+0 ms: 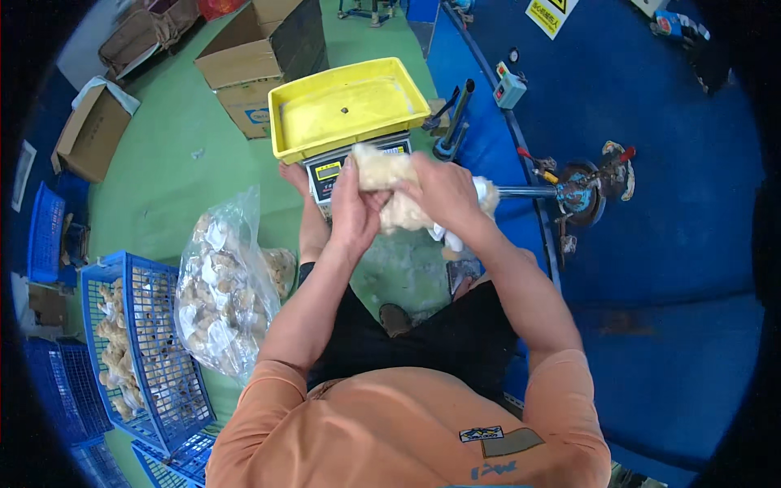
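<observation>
My two hands hold a cream-coloured plush toy (pixel 389 171) in front of me. My left hand (pixel 351 213) grips it from the left, its thumb pointing up along the fabric. From the right, my right hand (pixel 447 189) has its fingers curled over the plush, which hides its fingertips. More fluffy plush with white parts hangs below and behind the right hand, close to the tip of a horizontal metal tube (pixel 525 192). Just beyond my hands is a weighing scale (pixel 329 172) with a yellow tray (pixel 342 134) on top.
A clear plastic bag (pixel 224 301) full of plush pieces stands at my left, beside a blue crate (pixel 167 358) holding more. An open cardboard box (pixel 244 69) stands behind the tray. On my right a blue panel (pixel 651 244) carries the tube's fittings and a small switch box (pixel 510 86).
</observation>
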A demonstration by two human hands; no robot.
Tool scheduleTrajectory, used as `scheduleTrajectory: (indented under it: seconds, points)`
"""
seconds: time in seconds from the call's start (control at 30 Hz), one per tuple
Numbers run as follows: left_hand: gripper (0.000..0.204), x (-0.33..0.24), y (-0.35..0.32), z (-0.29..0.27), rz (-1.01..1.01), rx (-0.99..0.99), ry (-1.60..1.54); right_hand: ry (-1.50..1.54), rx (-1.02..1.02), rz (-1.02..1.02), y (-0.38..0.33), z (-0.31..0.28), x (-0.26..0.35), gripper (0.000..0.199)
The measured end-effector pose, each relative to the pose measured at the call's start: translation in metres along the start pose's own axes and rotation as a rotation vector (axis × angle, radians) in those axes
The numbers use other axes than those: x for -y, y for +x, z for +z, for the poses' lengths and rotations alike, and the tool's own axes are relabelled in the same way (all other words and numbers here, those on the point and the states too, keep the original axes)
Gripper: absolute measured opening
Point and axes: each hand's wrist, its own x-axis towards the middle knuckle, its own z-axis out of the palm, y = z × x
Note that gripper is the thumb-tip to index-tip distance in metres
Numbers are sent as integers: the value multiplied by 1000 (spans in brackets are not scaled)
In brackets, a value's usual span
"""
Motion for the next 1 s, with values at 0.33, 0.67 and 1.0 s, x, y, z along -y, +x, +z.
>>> scheduleTrajectory:
  seconds: [0.33,0.67,1.0]
  points:
    - [30,30,-11,50,-152,194,224,-59,-260,512,-42,-10,-113,41]
    - [26,29,0,51,178,27,583,-7,-230,505,-27,-7,-75,43]
    - [28,16,-3,9,216,13,561,-10,-162,421,-7,-7,-40,41]
